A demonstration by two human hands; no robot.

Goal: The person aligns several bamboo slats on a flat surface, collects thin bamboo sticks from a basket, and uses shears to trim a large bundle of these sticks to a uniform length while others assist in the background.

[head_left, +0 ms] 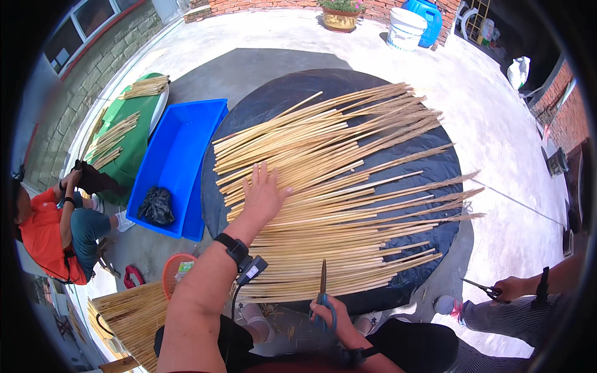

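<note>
Long pale-yellow dry reed stalks [323,227], some with feathery brown heads, lie side by side across a round table covered in black plastic [292,87]. My left hand [264,194] rests palm down on the stalks left of the middle, fingers spread, gripping nothing. At the table's near edge, my right hand [336,318] is closed round the blue handles of a pair of scissors [323,285], whose dark blades point up and away over the nearest stalks. I cannot tell whether the blades are apart.
A blue plastic tub [186,124] holding a black bag [157,206] stands left of the table. At far left sits a person in orange [46,221] beside a green-topped table [134,109]. On the right, another person's hand [513,289] holds scissors. A reed mat [134,317] lies lower left.
</note>
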